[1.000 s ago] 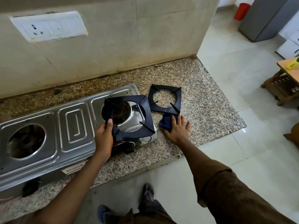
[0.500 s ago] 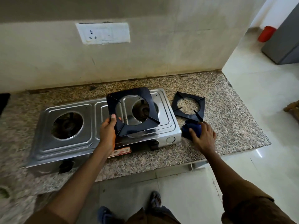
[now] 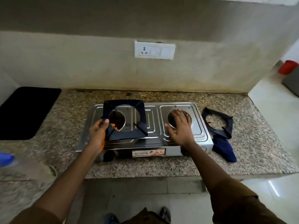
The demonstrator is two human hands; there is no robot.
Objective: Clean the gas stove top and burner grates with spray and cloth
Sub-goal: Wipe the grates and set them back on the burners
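Granite counter [image 3: 145, 168] bore the stove [image 3: 200, 136]. Left hand [image 3: 97, 133] gripped one grate [image 3: 127, 135] over its left burner; right hand [image 3: 179, 126], fingers spread, rested on top. Second grate [image 3: 226, 126] and cloth [image 3: 224, 149] lay beside. Likely reseating; next needs alignment.

Two grates [image 3: 125, 120] [image 3: 217, 122], one stove [image 3: 178, 135], one cloth [image 3: 224, 148].

Left hand [image 3: 98, 131]: carrying the black grate [image 3: 125, 119] leftward, now over the left burner.
Right hand [image 3: 179, 126]: leaving the blue cloth [image 3: 224, 150], now spreading over the right burner opening.
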